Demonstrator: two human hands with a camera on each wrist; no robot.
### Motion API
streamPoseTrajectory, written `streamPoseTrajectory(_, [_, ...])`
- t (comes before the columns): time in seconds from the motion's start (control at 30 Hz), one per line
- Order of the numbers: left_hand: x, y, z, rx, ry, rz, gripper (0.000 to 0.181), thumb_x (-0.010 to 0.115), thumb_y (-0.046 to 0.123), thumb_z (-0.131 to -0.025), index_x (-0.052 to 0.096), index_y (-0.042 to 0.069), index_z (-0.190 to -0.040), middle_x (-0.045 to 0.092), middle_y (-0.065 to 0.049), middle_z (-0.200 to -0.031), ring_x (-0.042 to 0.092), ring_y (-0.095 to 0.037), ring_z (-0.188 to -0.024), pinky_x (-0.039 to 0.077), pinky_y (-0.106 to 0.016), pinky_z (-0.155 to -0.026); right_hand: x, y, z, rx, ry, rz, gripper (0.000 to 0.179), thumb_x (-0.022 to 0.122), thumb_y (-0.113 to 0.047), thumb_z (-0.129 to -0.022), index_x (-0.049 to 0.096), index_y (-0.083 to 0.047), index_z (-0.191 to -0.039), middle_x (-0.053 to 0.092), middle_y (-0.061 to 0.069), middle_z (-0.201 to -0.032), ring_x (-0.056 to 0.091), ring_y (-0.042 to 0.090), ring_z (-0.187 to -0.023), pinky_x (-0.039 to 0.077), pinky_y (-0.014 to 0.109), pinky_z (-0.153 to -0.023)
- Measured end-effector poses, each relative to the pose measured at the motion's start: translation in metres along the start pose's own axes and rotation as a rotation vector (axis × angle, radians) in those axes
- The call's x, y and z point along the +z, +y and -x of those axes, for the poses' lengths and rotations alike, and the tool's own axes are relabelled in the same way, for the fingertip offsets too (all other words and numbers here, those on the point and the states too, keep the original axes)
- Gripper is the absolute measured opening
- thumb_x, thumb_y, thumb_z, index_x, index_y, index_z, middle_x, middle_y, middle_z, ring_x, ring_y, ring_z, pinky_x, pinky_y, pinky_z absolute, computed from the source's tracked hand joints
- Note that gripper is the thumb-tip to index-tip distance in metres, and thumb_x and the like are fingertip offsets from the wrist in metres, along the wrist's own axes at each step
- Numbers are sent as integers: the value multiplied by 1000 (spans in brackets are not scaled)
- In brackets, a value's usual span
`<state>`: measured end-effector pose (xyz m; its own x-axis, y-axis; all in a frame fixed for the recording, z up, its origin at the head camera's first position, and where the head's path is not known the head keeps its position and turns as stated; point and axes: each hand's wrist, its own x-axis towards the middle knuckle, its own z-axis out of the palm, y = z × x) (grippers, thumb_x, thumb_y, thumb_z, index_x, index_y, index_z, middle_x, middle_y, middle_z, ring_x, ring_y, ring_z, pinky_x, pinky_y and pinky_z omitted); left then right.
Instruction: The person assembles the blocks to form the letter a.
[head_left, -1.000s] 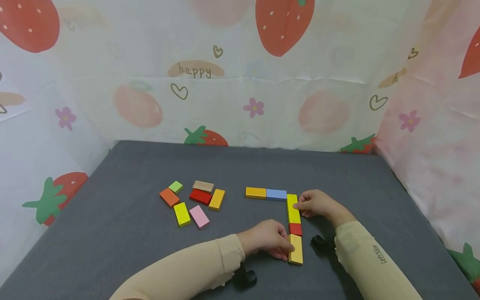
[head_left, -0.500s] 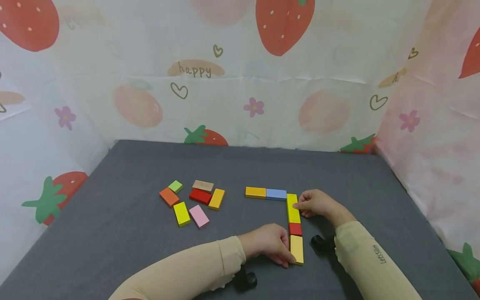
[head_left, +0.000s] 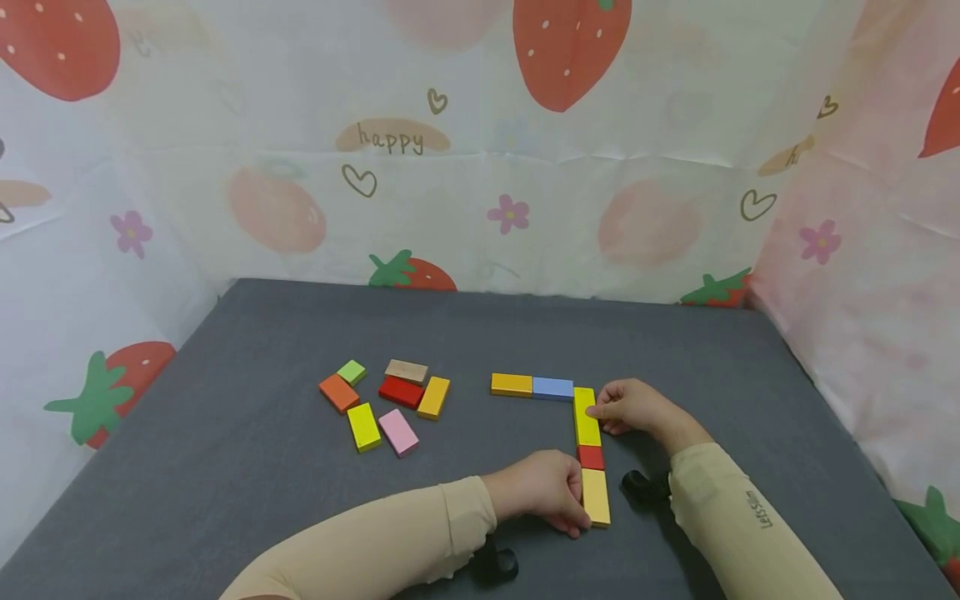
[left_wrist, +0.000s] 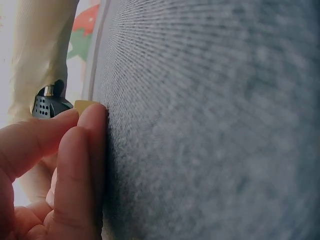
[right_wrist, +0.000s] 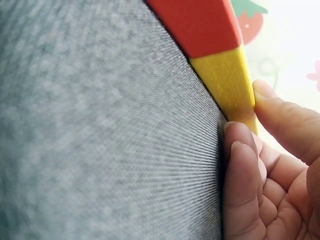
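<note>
My left hand (head_left: 536, 492) is at the front left corner of a pale yellow block (head_left: 597, 498), thumb and fingertips pinching there. The left wrist view shows only a small bit of this block (left_wrist: 85, 105) beyond the fingertips. My right hand (head_left: 637, 408) holds a bright yellow block (head_left: 587, 421) from its right side, thumb on the top face and the other fingers curled low along the edge. Between these two blocks lies a short red block (head_left: 591, 457), in one line with them. A blue block (head_left: 552, 389) and an orange-yellow block (head_left: 512, 385) extend leftward from the far end.
Left of the line lie loose blocks: green (head_left: 351, 372), orange (head_left: 339, 393), yellow (head_left: 363, 427), pink (head_left: 398, 433), red (head_left: 401, 392), tan (head_left: 407, 371) and orange-yellow (head_left: 433, 398). A dark grey cloth (head_left: 300, 517) covers the table. Strawberry-print curtains (head_left: 465, 208) stand behind.
My left hand has slid from the pale yellow block's left side and top toward its near corner. That block has shifted slightly right, in line with the red one. My right hand stays still.
</note>
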<state>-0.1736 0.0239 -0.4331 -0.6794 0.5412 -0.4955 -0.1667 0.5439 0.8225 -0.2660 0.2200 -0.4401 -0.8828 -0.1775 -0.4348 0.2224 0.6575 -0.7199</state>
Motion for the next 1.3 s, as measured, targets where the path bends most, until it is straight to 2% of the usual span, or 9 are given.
streamPoseTrajectory(0.5, [2,0,-3,14,21,-53,23,80,7,-78,58,6,-72,65,-7,-69,67,-13,-56,50,-18,-52,0,0,-1,10,12,4,21,73,-26,-87,63,-8,-84,58,-1,-73,57,15,-68,52,24,-65])
streamPoseTrajectory(0.8, [-3,-1,-2,36,-11,-34,22,79,7,-79,58,6,-73,65,-7,-71,68,-13,-58,53,-20,-55,1,1,-2,6,14,0,22,73,-26,-87,62,-7,-85,58,0,-73,57,15,-68,52,24,-66])
streamPoseTrajectory(0.93, [-9,-5,-1,49,-23,1,19,78,6,-80,59,7,-76,65,-7,-74,68,-14,-59,55,-23,-59,1,2,-3,6,17,-2,21,73,-25,-87,62,-7,-85,58,0,-73,57,15,-68,52,24,-65])
streamPoseTrajectory(1.03, [-15,-7,0,53,-7,-2,18,77,7,-81,60,7,-77,66,-6,-74,69,-14,-60,56,-26,-62,2,2,-3,8,19,2,21,73,-26,-87,63,-7,-85,58,0,-74,57,15,-68,52,24,-65])
streamPoseTrajectory(1.3, [-42,-10,6,73,104,-70,14,77,14,-83,63,11,-80,70,-3,-72,68,-15,-66,56,-28,-67,1,2,-2,21,20,17,23,73,-28,-87,63,-7,-86,59,1,-76,57,16,-70,52,24,-66])
